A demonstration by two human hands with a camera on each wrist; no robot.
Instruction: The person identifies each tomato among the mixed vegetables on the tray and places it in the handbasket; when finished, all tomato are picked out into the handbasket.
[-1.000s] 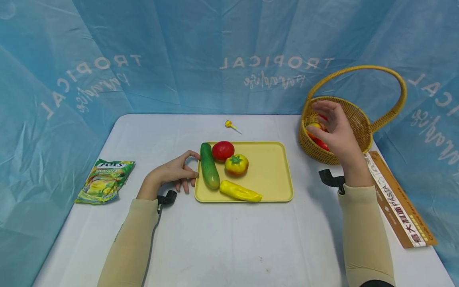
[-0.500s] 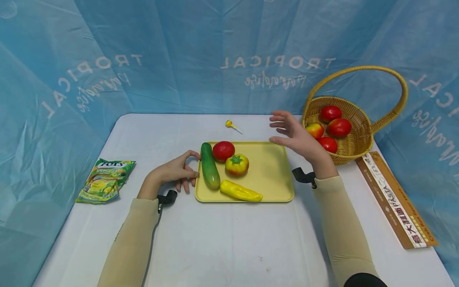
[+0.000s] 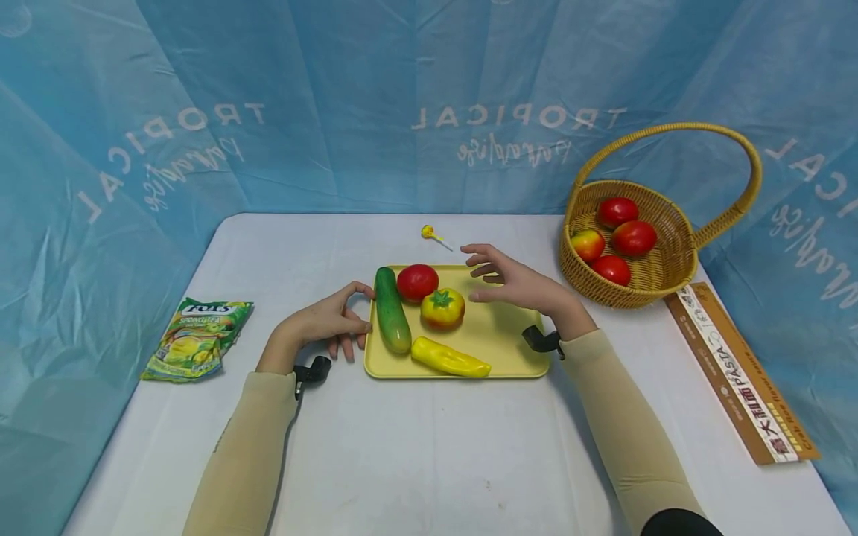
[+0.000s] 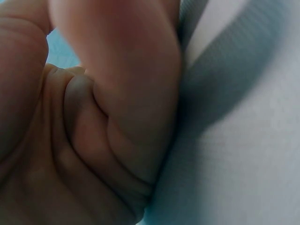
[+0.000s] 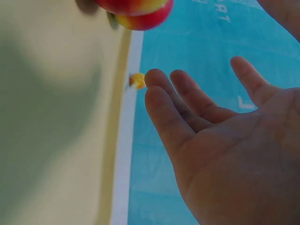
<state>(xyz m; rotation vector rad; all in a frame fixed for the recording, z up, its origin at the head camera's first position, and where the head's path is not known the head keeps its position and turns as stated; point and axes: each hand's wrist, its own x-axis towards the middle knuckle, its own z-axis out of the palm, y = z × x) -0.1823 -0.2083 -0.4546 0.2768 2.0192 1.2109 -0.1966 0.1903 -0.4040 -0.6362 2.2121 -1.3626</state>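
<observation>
The left hand (image 3: pixel 325 320) is at the left edge of the tray (image 3: pixel 516 335), thumb and index finger bent against the rim; whether its fingers grip the rim or merely touch it, I cannot tell. The right hand (image 3: pixel 516 284) hangs over the right part of the tray, palm turned left, fingers released, parted and slightly bent, just beside the persimmon (image 3: pixel 442 310).

On the tray, the cucumber (image 3: pixel 392 311) lies lengthwise along the left side, next to the left index fingertip. The tomato (image 3: pixel 417 283) sits right of its far end, near the far rim. The persimmon, yellow and red with a green crown, is just nearer than the tomato. The yellow pepper (image 3: pixel 449 357) lies aslant by the near rim, one end close to the cucumber.

Beyond the tray, the lollipop (image 3: pixel 429 232) lies on the white counter (image 3: pixel 429 454). At far right stands the basket (image 3: pixel 599 294), handle up, with three red fruits (image 3: pixel 634 238) and a yellow-red fruit (image 3: pixel 586 246) inside. The brown PASTA box (image 3: pixel 744 380) lies diagonally, its far end beside the basket. Well left is the green-yellow bag (image 3: pixel 194 340). Blue cloth (image 3: pixel 362 164) hangs behind.
</observation>
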